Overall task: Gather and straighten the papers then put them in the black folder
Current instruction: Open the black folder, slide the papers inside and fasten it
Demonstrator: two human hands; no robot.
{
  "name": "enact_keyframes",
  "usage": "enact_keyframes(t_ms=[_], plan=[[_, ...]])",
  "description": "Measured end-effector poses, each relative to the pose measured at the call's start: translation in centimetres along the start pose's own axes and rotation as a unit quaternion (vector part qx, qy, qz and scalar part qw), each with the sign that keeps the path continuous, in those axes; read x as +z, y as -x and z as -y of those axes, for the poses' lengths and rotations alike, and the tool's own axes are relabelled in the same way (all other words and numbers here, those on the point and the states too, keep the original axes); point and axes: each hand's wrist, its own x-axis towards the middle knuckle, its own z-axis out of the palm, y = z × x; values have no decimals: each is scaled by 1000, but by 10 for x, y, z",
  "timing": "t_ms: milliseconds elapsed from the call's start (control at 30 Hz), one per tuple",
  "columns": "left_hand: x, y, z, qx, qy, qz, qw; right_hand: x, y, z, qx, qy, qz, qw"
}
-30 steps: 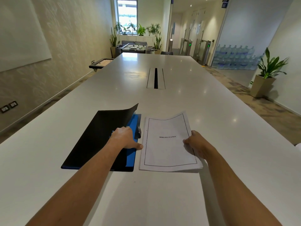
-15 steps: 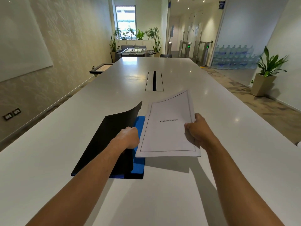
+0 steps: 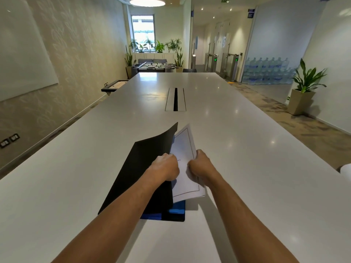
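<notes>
Thin, floppy papers (image 3: 187, 168) gripped at the right edge by the right hand (image 3: 201, 166), half-slid under the black folder (image 3: 140, 168) cover lifted by the left hand (image 3: 167, 167); best supported flat on the worktop (image 3: 247, 149)

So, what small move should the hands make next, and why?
Probably slide the papers further left under the raised black cover. The right hand grips them, still sticking out to the right, tilted above the blue inside, while the left hand holds the cover up.
</notes>
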Motion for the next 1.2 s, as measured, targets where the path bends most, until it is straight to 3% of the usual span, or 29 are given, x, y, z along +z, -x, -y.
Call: enact_keyframes(t_ms=[133, 333, 433, 533, 700, 933, 1067, 1200], plan=[[0, 1, -18, 23, 14, -8, 1000, 22, 5, -9, 9, -67, 52, 996], [4, -4, -34, 40, -9, 5, 999, 39, 14, -13, -23, 25, 111, 993], [8, -7, -33, 37, -16, 5, 999, 39, 4, -7, -20, 133, 72, 988], [7, -7, -33, 36, 29, -9, 999, 28, 3, -12, -59, 275, 67, 957], [5, -9, -25, 50, 94, -8, 994, 18, 2, -23, -137, 375, -79, 913], [25, -12, -29, 66, 70, 14, 995, 3, -8, -52, -136, 236, -217, 937], [32, -13, -32, 89, 4, 8, 996, 7, -12, -64, -135, 120, -199, 963], [46, -16, -18, 111, -85, -66, 988, 13, -13, -74, -137, 81, -173, 972]])
